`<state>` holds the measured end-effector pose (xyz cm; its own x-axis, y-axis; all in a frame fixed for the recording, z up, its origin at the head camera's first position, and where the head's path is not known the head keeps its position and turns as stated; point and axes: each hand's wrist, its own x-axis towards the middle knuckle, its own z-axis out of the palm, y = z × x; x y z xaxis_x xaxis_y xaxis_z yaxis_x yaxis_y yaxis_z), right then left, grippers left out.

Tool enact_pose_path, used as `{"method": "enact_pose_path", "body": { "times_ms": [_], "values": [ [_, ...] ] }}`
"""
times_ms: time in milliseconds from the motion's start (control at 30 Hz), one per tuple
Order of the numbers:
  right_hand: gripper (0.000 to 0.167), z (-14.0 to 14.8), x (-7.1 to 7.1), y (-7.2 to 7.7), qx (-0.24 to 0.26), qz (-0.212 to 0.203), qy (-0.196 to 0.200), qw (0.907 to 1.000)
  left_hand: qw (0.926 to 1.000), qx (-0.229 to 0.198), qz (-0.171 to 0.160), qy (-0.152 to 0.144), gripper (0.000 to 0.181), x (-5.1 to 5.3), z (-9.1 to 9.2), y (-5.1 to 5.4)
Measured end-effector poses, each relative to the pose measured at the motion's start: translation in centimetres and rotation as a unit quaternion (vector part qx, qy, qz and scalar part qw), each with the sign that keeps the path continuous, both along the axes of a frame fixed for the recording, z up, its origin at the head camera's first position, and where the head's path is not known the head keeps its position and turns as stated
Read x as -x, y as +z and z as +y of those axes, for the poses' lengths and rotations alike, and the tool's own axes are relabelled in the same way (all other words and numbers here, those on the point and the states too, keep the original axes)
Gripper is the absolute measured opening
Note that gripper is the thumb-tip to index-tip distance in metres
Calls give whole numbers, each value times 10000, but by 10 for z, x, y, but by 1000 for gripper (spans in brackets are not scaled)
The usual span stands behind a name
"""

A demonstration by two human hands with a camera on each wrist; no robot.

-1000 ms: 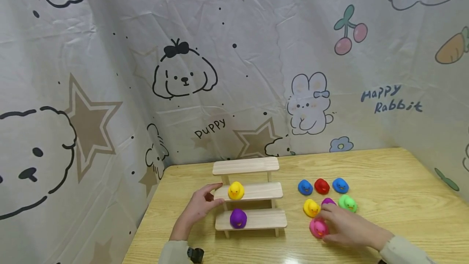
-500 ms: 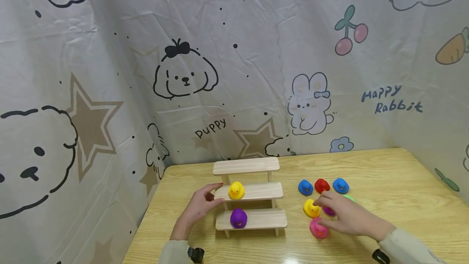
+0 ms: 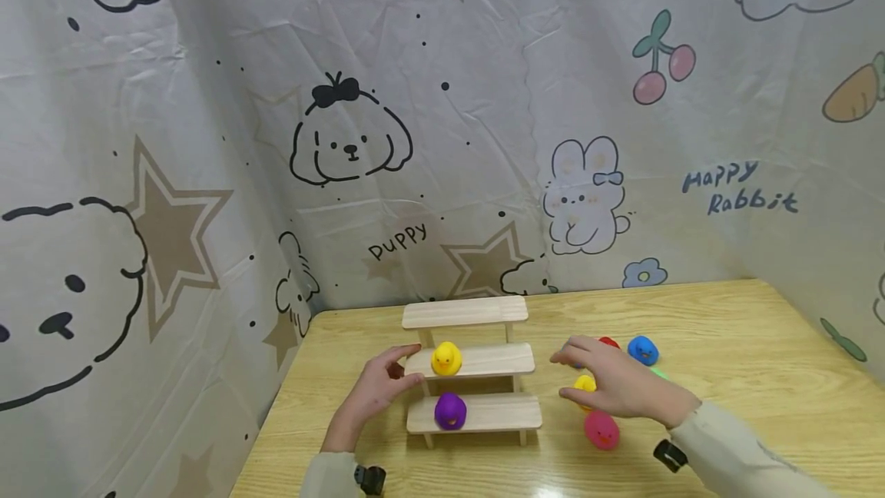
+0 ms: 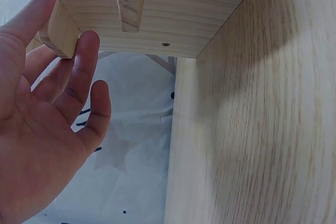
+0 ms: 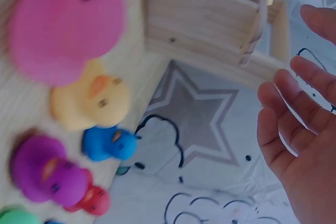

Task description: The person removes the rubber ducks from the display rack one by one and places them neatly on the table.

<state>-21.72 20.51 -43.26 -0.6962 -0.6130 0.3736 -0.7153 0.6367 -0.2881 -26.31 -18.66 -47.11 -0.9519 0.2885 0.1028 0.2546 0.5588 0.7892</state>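
Observation:
A three-tier wooden stand (image 3: 494, 360) carries a yellow rubber duck (image 3: 445, 358) on its middle tier and a purple duck (image 3: 450, 412) on its lowest tier. My left hand (image 3: 376, 386) holds the left end of the middle tier, thumb on one side of the board and fingers on the other. My right hand (image 3: 618, 379), fingers spread and holding nothing, hovers over the loose ducks. Near it are a pink duck (image 3: 601, 430) and a second yellow duck (image 3: 585, 386), partly covered by the hand. A magenta duck (image 5: 47, 169) shows in the right wrist view.
Beyond the right hand lie a blue duck (image 3: 644, 350) and a partly hidden red duck (image 3: 608, 341). A green duck (image 5: 20, 216) shows at the edge of the right wrist view. A printed curtain (image 3: 470, 175) hangs behind the wooden table (image 3: 747, 344).
My right hand has left the pink duck, passed over the magenta and yellow ducks, and moved left toward the stand with nothing in it. The left hand stays put.

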Motion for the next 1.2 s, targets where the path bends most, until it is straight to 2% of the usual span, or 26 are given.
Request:
{"method": "enact_pose_path", "body": {
  "times_ms": [300, 533, 767, 1067, 1200],
  "values": [
    [34, -32, 12, 13, 219, 169, 242, 9993, 10000, -28, 74, -29, 55, 1, -1, -1],
    [35, -62, 19, 22, 456, 274, 467, 9975, 10000, -49, -57, -1, 57, 1, -1, 1],
    [36, -91, 24, 21, 492, 355, 486, 9970, 9999, -70, -92, -17, 57, 1, 0, 2],
    [46, -121, 32, 15, 428, 84, 513, 9977, 10000, -50, -38, -60, 55, -1, 0, 2],
    [48, -132, 36, 8, 416, 265, 436, 9978, 10000, -27, -70, -55, 55, 0, -1, 1]
  ]
}}
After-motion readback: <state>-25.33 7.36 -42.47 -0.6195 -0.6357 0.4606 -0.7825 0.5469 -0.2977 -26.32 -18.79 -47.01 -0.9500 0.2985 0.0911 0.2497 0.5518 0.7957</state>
